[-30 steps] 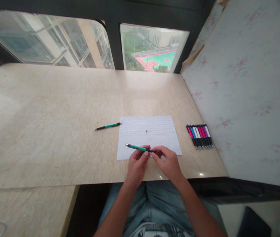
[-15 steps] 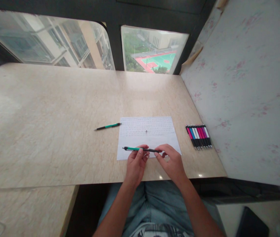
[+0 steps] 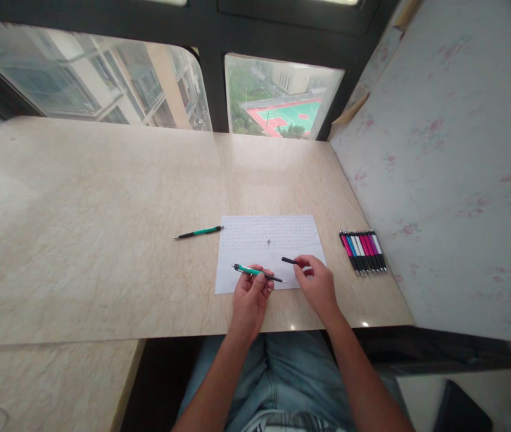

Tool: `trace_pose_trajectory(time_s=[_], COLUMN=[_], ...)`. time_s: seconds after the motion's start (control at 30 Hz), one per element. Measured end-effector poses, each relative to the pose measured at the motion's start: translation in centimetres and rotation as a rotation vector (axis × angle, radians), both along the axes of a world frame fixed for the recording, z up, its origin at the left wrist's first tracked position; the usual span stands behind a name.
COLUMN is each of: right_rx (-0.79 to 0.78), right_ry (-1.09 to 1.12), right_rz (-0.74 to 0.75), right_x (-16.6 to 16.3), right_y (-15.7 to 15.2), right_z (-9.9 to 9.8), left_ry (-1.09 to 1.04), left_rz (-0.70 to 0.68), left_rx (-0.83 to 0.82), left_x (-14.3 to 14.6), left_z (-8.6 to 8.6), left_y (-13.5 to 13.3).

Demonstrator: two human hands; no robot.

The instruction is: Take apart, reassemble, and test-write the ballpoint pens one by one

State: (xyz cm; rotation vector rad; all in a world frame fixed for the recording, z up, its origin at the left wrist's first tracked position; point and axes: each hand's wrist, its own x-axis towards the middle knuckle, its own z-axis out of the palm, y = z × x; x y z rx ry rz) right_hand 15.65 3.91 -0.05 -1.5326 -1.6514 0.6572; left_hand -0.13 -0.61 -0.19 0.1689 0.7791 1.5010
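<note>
Nearest the camera are the person's knees in pale blue jeans point(image 3: 277, 366), with both bare forearms reaching forward over the table edge; the left hand point(image 3: 250, 297) has its fingers closed round a green pen point(image 3: 255, 272), gripping the barrel near its middle; the pen lies almost level above the near edge of a sheet of paper point(image 3: 268, 237), its thin dark end pointing right; the right hand point(image 3: 316, 285) is just beside it, thumb and forefinger pinched on a short black piece point(image 3: 289, 260), which juts left over the paper and is apart from the pen; the sheet lies flat on the beige marble-patterned table point(image 3: 102, 192) and carries faint lines of handwriting, with a tiny dark speck point(image 3: 268, 242) near its centre, too small to make out; left of the sheet lies a second green pen point(image 3: 199, 231), well clear of both hands; right of the sheet a row of pens point(image 3: 363, 249) in pink, blue, white and black lies side by side near the flowered wall panel point(image 3: 439, 168); beyond the table's far edge a window point(image 3: 282, 96) looks down on a green and red sports court point(image 3: 294, 114).
</note>
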Motion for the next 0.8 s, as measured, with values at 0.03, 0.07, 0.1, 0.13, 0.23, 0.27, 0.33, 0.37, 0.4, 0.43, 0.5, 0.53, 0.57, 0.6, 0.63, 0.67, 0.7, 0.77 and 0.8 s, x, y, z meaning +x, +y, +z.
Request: trace_pose_trajectory(time_s=[0.03,0.07,0.1,0.13,0.23,0.27,0.33,0.37,0.4,0.43,0.5,0.53,0.57,0.6,0.63,0.67,0.7,0.77,0.8], right_rx=[0.036,0.07,0.101,0.13,0.175,0.176,0.161,0.152,0.142,0.128,0.078,0.038,-0.01,-0.061,-0.108,-0.143,-0.169,-0.187,-0.187], right_ry=[-0.046,-0.094,-0.143,-0.189,-0.281,-0.293,-0.293,-0.278,-0.251,-0.214,-0.111,-0.057,-0.006,0.029,0.048,0.047,0.033,-0.002,-0.014], right_rz=[0.004,0.004,0.001,-0.006,-0.009,0.003,0.04,0.064,0.089,0.114,0.154,0.17,0.185,0.218,0.264,0.314,0.361,0.401,0.389], right_x=[-0.6,-1.1,-1.6,-2.1,-3.2,-3.5,-3.8,-3.8,-3.7,-3.5,-2.9,-2.5,-2.1,-1.7,-1.4,-1.2,-1.0,-0.9,-0.9], right_y=[0.8,1.6,2.3,3.1,4.6,4.9,5.0,4.9,4.7,4.3,3.4,2.8,2.2,1.5,0.9,0.3,-0.3,-1.2,-1.5], right_z=[-0.1,-0.2,-0.3,-0.5,-0.8,-0.8,-0.8,-0.7,-0.5,-0.2,0.7,1.3,1.8,2.4,2.9,3.2,3.5,3.6,3.6], left_ry=[0.001,0.003,0.005,0.007,0.012,0.014,0.016,0.016,0.018,0.02,0.024,0.026,0.028,0.031,0.034,0.04,0.046,0.06,0.066], left_rz=[-0.005,-0.01,-0.014,-0.017,-0.028,-0.03,-0.036,-0.038,-0.039,-0.04,-0.038,-0.035,-0.033,-0.028,-0.024,-0.02,-0.02,-0.024,-0.028], left_rx=[0.003,0.005,0.005,0.004,0.002,0.004,0.009,0.009,0.008,0.007,0.004,0.002,0.001,0.0,-0.001,-0.001,-0.001,-0.005,-0.008], left_x=[0.0,0.0,0.0,0.0,0.0,0.0,0.0,0.0,0.0,0.0,0.0,0.0,0.1,0.1,0.1,0.1,0.1,0.2,0.2], left_z=[0.1,0.1,0.2,0.3,0.4,0.4,0.5,0.5,0.6,0.6,0.6,0.6,0.6,0.6,0.5,0.5,0.4,0.4,0.3], left_y=[0.0,0.0,0.0,0.0,0.0,0.0,0.0,0.0,0.0,0.0,0.0,0.0,0.0,0.0,0.0,0.0,0.0,0.0,0.0])
